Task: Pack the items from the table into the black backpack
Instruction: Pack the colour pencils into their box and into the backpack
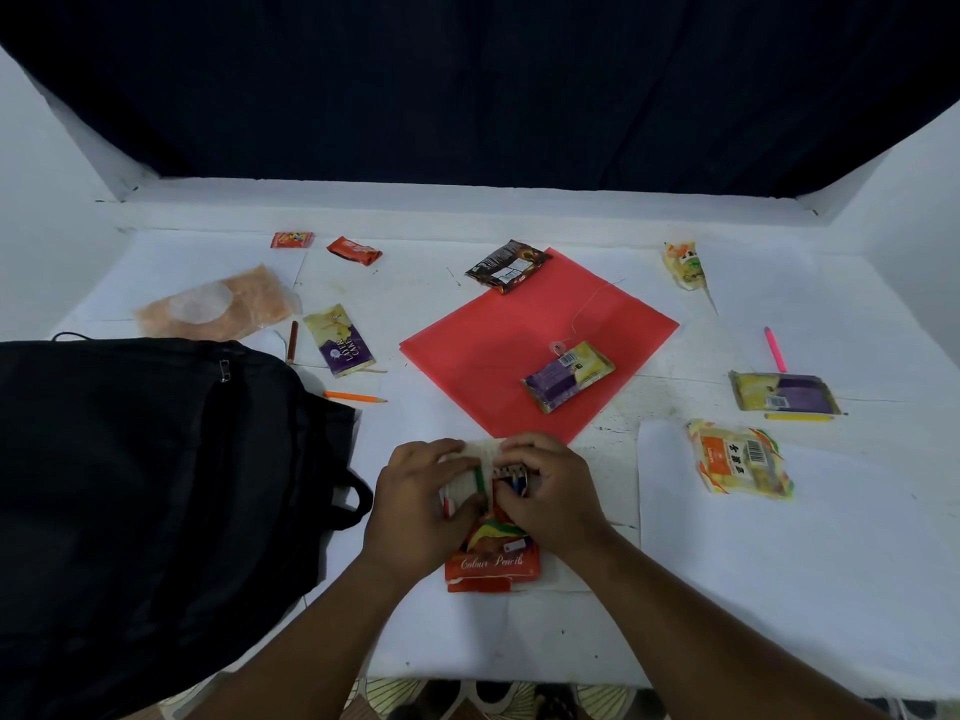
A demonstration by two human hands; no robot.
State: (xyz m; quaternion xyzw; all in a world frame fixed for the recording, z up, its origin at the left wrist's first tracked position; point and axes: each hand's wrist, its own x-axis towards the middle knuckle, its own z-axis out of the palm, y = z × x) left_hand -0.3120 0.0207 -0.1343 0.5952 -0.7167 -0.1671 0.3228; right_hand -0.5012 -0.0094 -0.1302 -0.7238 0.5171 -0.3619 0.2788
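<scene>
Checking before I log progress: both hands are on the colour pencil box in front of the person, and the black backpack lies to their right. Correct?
Not quite. The head view shows the black backpack on their left. Both the left hand and right hand do hold the colour pencil box.

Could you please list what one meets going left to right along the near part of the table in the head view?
Black backpack → left hand → colour pencil box → right hand → orange-and-yellow snack packet.
</scene>
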